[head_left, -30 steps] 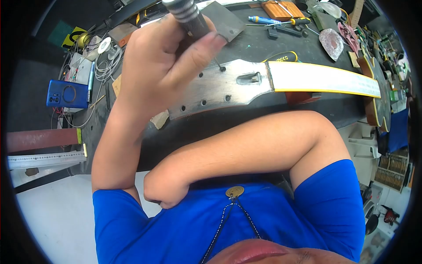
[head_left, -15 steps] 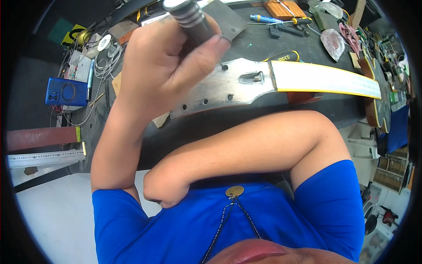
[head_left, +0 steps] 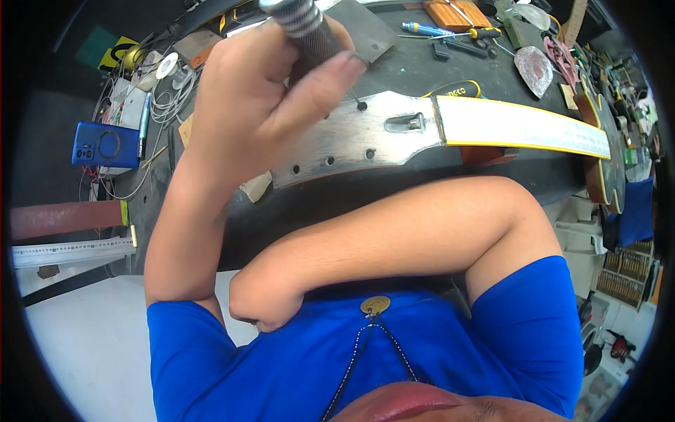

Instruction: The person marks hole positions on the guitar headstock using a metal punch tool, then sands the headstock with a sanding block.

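Note:
My left hand [head_left: 260,105] is wrapped round the dark knurled handle of a tool [head_left: 309,32] with a ringed silver end. Its thin shaft points down to one of the holes in a guitar headstock [head_left: 337,144]; how deep the tip sits cannot be made out. Bare and greyish, the headstock has several round holes and a slot near the nut. The guitar neck [head_left: 520,126], its fretboard covered in white with yellow edges, runs right to the body [head_left: 598,141]. My right hand [head_left: 267,299] is curled closed by my belly, its fingers mostly hidden.
A reddish support [head_left: 485,155] lies under the neck. Pliers, screwdrivers and a wooden block [head_left: 453,15] crowd the back of the dark workbench. At left are a blue phone [head_left: 105,145], coiled cable [head_left: 171,105] and a steel ruler [head_left: 74,252].
The tool and my left hand have shifted very slightly, and its thin shaft shows more clearly by the hole. My right hand stays in place.

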A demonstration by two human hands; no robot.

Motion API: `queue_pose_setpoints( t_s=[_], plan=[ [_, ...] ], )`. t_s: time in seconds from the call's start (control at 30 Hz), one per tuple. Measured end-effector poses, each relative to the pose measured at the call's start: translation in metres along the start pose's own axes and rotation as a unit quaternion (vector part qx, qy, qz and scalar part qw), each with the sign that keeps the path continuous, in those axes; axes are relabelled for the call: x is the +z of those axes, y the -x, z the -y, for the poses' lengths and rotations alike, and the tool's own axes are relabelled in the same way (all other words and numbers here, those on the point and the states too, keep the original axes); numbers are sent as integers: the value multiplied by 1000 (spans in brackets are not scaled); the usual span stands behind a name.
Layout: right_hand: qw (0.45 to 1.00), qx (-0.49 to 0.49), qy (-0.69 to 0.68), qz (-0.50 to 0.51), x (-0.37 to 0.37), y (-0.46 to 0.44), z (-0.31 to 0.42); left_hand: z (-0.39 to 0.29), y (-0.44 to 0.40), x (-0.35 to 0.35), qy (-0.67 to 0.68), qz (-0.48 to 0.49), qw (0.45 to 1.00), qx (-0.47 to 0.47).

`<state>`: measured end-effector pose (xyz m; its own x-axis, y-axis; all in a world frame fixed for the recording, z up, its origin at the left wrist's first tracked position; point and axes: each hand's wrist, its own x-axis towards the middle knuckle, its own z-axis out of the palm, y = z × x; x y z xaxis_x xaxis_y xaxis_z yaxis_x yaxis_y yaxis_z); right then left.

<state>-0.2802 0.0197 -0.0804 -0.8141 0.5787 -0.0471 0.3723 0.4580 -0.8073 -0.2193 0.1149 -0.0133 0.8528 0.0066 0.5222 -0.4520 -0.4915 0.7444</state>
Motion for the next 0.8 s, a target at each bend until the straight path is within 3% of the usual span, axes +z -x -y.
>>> queue_pose_setpoints(
  t_s=[0.13, 0.3, 0.37, 0.7, 0.8],
  plan=[
    [1000, -7, 4, -3, 0, 1, -1, 0, 0, -7, -14, 49, 998, -22],
    [1000, -9, -3, -5, 4, -2, -4, 3, 1, -25, 88, -64, 994, 14],
    [1000, -7, 5, 0, 1, 0, -2, 4, 4, -39, 66, -39, 996, 37],
    [1000, 4, -16, -6, 1, 3, -1, 8, 7, -28, 7, 17, 999, -34],
    [1000, 0, -8, -10, 1, 4, -1, 8, 8, -34, 32, 32, 999, -4]
  ],
)
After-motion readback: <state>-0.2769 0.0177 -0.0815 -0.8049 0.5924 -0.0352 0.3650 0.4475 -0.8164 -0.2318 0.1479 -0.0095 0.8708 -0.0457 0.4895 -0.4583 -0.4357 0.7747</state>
